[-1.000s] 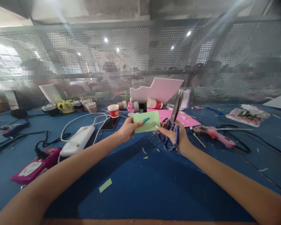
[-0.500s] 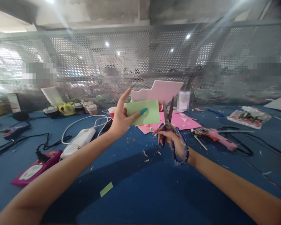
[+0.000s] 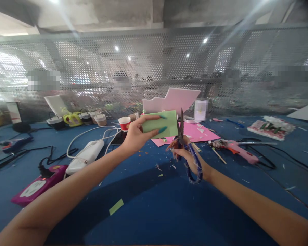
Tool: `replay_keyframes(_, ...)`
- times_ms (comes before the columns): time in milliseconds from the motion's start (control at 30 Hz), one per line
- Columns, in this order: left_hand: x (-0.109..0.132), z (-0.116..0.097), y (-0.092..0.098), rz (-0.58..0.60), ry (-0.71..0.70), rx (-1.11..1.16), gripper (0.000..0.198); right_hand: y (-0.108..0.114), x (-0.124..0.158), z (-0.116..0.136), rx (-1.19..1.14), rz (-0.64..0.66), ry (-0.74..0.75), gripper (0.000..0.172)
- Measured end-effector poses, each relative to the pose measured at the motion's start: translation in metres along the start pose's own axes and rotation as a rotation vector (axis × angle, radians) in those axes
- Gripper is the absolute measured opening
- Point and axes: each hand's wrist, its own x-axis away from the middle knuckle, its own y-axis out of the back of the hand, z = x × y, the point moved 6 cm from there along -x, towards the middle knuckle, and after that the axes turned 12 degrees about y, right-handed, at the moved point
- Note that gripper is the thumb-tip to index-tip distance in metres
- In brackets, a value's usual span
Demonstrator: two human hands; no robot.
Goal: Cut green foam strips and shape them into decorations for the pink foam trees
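Note:
My left hand [image 3: 135,135] holds a light green paper card [image 3: 161,124] up above the blue table, thumb and fingers pinched on its left edge. My right hand [image 3: 184,155] grips blue-handled scissors [image 3: 186,147], blades pointing up and nearly together. The blade tips stand right at the card's right edge. Whether the blades touch the card I cannot tell.
On the blue table [image 3: 149,205] lie a green paper strip [image 3: 115,206], pink paper [image 3: 195,132], a pink glue gun [image 3: 236,149], a red cup [image 3: 124,123], a white power bank with cables [image 3: 86,154], a magenta device [image 3: 36,184] and paper scraps. A perforated metal screen [image 3: 154,68] stands behind.
My left hand raised the green card from near the table and turned it toward the scissors. The scissors swung upright, and their blades came close beside the card's right edge.

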Motion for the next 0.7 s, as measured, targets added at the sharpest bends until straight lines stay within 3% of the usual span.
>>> replay_keyframes(700, -0.001, -0.003, -0.002, 0.039, -0.017, -0.032, 0.048, -0.007, 0.007, 0.018, 0.070, 0.106, 0.015, 0.021)
